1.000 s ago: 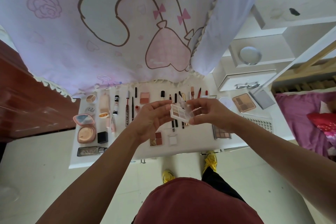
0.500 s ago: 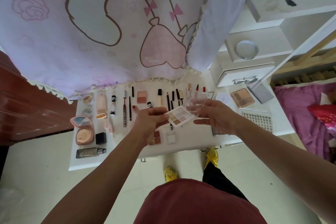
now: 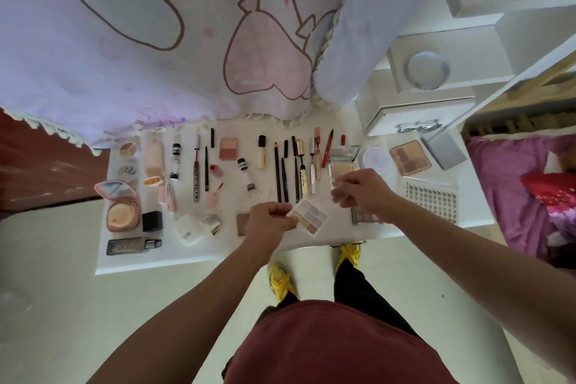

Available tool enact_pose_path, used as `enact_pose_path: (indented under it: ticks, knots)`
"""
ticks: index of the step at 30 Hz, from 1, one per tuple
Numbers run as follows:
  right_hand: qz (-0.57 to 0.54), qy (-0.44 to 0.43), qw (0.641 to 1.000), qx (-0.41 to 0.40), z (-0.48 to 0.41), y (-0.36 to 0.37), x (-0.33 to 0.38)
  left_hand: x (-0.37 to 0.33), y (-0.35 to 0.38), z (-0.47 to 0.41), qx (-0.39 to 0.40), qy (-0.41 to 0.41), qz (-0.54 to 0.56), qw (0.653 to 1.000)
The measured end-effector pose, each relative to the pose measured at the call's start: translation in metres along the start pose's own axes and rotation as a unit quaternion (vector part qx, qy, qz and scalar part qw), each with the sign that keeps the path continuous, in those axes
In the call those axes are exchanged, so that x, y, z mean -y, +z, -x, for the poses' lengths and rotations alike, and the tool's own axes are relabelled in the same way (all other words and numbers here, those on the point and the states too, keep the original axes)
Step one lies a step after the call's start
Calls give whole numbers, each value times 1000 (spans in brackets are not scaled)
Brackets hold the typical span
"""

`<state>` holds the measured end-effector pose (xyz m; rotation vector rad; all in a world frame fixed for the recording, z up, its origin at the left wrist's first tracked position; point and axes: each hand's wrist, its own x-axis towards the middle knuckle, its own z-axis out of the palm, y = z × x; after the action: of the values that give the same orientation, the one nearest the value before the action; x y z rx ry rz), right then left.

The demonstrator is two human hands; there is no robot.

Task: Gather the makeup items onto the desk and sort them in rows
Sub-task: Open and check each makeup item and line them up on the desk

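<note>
On the white desk [image 3: 149, 262] makeup lies in rows: pencils and mascaras [image 3: 285, 171] in the middle, tubes and compacts [image 3: 122, 215] at the left. Just above the desk's front middle, my left hand [image 3: 269, 221] pinches the left edge of a small pastel eyeshadow palette [image 3: 310, 217], which is tilted and uncovered. To its right and a little higher, my right hand [image 3: 361, 193] has its fingers closed on what looks like the palette's clear lid [image 3: 336, 179]. Another palette [image 3: 363, 215] lies partly hidden under my right wrist.
A pink printed curtain [image 3: 156, 40] hangs over the desk's back edge. A white drawer unit [image 3: 414, 115], a brown palette [image 3: 410, 156] and a white grid tray [image 3: 431, 201] sit at the right, with a pink bed [image 3: 530, 196] beyond. A dark bottle [image 3: 134, 245] lies front left.
The palette was held shut between both hands; its clear lid has come off. My left hand lowered the palette toward the desk front while my right hand drew the lid off to the right.
</note>
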<state>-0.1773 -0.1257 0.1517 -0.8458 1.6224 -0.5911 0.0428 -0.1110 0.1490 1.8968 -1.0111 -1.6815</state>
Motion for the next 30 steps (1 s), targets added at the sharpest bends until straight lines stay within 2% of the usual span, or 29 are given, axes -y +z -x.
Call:
enact_pose_path:
  ticks: [3,7,13,30]
  knots:
    - [111,-34,993,-4,-17,5,-10,19,16,-3,1,-23,-12,1000]
    - [255,-84,963,31,-37,10,-16,37,35,-10,24,-79,-25,996]
    - [361,-146,917,84,-56,20,-15,44,50,-17,43,-119,-33,991]
    - [344,-124,927,80,-73,12,-17,50,59,-29,35,-132,-29,990]
